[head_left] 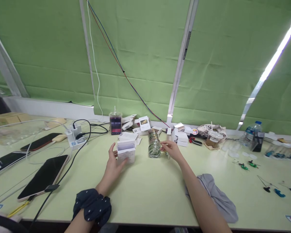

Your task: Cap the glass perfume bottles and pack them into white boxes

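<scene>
My left hand (113, 166) is closed around the side of a small white cardboard box (126, 153), which stands upright with its top uncovered. A row of clear glass pieces (154, 149), perhaps jars, runs away from me just right of the box. Beside its near end is my right hand (170, 150), fingers bent together with their tips against or very close to the glass. Under those fingers shows a small clear or shiny piece, too indistinct to name. Behind the box lie flattened white cartons (128, 137) and a white card with a picture (144, 123).
Small white boxes (182, 138) and red-black scissors (195, 141) lie behind my right hand. A grey cloth (217, 197) sits under my right forearm. Phones (45, 176), cables and a white power strip (75, 137) occupy the left. Drinks and small coloured tools (278, 193) are rightward.
</scene>
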The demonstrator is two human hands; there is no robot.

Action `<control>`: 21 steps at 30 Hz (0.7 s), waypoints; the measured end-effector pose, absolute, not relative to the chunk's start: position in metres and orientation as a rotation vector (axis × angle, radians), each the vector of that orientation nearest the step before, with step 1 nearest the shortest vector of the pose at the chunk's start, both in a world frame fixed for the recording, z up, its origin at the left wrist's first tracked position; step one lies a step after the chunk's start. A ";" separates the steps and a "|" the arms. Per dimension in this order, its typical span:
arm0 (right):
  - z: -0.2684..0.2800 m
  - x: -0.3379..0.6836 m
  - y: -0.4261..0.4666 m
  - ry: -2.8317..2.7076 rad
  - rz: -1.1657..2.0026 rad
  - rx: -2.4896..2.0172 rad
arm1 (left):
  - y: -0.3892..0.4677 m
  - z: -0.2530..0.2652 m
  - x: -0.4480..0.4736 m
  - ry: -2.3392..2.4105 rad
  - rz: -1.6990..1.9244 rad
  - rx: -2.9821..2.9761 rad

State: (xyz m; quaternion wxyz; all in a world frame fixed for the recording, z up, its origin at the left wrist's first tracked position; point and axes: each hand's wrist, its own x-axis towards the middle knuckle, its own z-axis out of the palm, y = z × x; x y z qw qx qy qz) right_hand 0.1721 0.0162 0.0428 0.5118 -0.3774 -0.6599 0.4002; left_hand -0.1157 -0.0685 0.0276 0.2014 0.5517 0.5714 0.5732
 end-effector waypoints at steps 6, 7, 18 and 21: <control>0.041 0.168 0.014 -1.453 1.068 -0.912 | -0.066 0.023 -0.117 1.578 1.583 1.467; 0.041 0.169 0.015 -1.433 1.067 -0.922 | -0.066 0.025 -0.116 1.528 1.600 1.404; 0.030 0.175 0.018 -1.496 0.993 -1.007 | -0.089 0.058 -0.124 0.456 1.433 0.501; 0.028 0.175 0.019 -1.512 0.976 -1.002 | -0.092 0.054 -0.129 0.392 1.407 0.414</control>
